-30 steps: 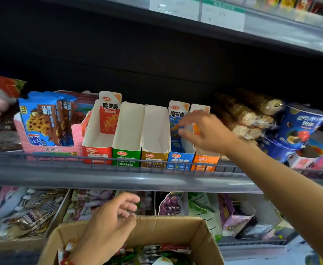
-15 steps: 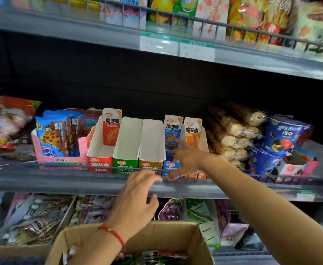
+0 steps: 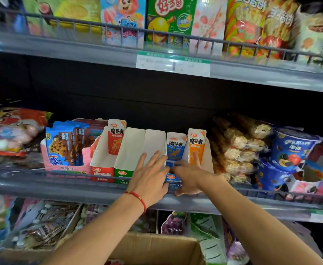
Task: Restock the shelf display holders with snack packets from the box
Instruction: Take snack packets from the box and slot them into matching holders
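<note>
A row of narrow cardboard display holders stands on the middle shelf behind a wire rail. The red holder has one red packet upright at its back. The green holder and the one to its right are empty. The blue holder and the orange holder each hold one upright packet. My left hand lies flat with fingers spread over the front of the third holder. My right hand wraps the blue holder's front, one finger against the orange packet. The open cardboard box sits below my forearms.
Cookie packs stand left of the holders; bagged rolls and blue cookie cups lie to the right. The wire rail fronts the shelf. Snack boxes fill the shelf above; the shelf below holds trays of packets.
My left hand rose from the box to the third holder's front. My right hand slid down from the upright packets to the blue holder's front edge. The view tilted upward.
</note>
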`<action>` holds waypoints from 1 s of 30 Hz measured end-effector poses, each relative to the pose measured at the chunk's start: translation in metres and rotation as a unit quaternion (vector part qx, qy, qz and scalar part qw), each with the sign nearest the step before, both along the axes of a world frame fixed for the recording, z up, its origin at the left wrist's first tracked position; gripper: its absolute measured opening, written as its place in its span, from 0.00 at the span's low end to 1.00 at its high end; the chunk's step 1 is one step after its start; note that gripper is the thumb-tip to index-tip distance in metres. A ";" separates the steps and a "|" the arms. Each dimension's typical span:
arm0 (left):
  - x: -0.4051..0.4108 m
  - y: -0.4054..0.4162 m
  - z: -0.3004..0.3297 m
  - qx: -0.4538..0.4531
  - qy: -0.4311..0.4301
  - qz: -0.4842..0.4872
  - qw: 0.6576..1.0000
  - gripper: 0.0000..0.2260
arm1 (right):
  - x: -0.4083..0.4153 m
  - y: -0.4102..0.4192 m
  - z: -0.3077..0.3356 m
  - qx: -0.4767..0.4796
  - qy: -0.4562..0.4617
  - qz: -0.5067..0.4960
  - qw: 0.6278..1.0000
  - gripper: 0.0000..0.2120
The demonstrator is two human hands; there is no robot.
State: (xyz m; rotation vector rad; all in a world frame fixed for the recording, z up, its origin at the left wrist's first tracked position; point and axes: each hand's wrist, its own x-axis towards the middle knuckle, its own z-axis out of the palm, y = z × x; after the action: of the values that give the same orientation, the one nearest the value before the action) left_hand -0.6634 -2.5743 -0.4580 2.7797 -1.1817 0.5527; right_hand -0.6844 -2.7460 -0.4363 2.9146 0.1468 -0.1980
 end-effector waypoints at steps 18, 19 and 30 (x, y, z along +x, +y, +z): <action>0.017 -0.001 0.008 0.008 0.005 -0.050 0.999 0.15 | -0.024 -0.007 -0.023 0.119 -0.160 0.005 0.980 0.22; 0.017 -0.002 0.006 0.000 0.006 -0.050 0.999 0.15 | -0.024 -0.005 -0.024 0.118 -0.164 0.003 0.979 0.21; 0.021 -0.006 0.009 -0.134 0.135 -0.058 0.980 0.11 | -0.025 -0.014 -0.024 0.340 -0.234 -0.033 0.910 0.11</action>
State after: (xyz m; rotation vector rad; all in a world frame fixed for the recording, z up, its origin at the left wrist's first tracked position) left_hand -0.6421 -2.5799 -0.4485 2.4468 -1.1091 0.2858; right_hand -0.7093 -2.7599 -0.4602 3.5388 0.0380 0.6831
